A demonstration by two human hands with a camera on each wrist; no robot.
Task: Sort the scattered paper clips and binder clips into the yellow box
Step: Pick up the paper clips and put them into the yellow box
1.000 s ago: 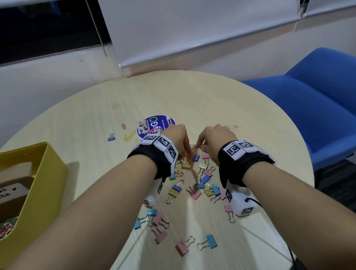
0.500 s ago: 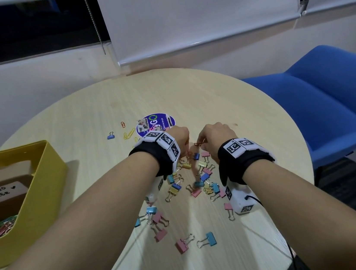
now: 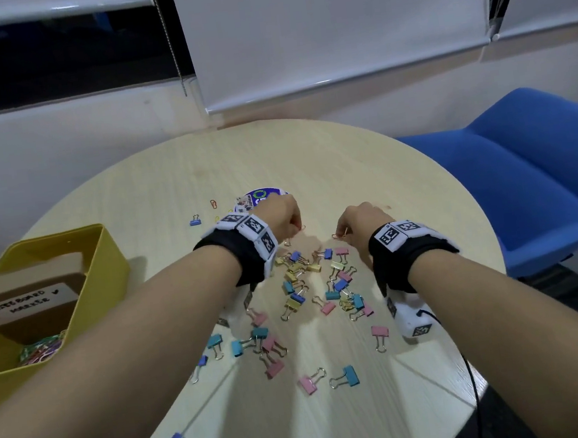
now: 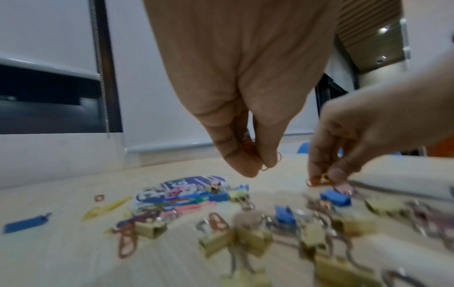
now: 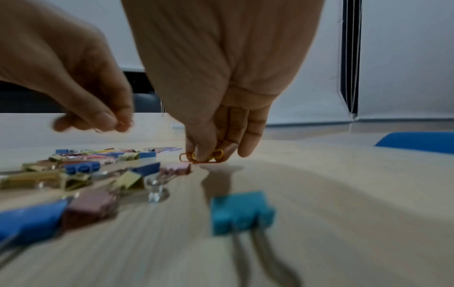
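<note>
Several coloured binder clips (image 3: 302, 292) lie scattered on the round table (image 3: 367, 179) between my forearms. My left hand (image 3: 285, 219) hovers just above the far end of the pile, its fingers (image 4: 248, 155) pinching orange paper clips (image 4: 249, 144). My right hand (image 3: 358, 222) is low over the table, its fingertips (image 5: 203, 153) pinching orange and yellow paper clips (image 5: 213, 155) against the surface. The yellow box (image 3: 102, 265) stands at the left edge with coloured paper clips (image 3: 40, 349) in its near corner.
A cardboard box labelled for whiteboard markers (image 3: 22, 301) fills part of the yellow box. A round sticker (image 3: 259, 199), a blue binder clip (image 3: 195, 221) and loose paper clips (image 3: 213, 204) lie beyond my left hand. A blue chair (image 3: 518, 181) stands right.
Both hands have drawn apart sideways from where they met over the far end of the pile, each keeping hold of paper clips. The left has lifted slightly.
</note>
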